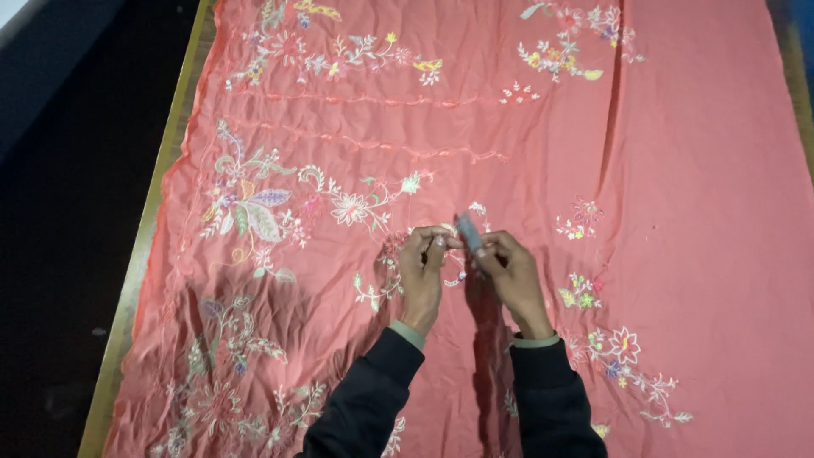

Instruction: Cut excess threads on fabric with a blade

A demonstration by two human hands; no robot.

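Both my arms are in dark, near-black long sleeves, a pale greenish cuff peeking out at each wrist; left hand (421, 270) and right hand (511, 273) bare.

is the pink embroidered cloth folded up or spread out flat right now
Spread out. The pink embroidered cloth lies open across the wooden frame, with a few creases, under both hands.

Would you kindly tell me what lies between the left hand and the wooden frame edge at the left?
In the head view, only embroidered pink cloth, with flower motifs, lies between the left hand and the wooden frame edge.
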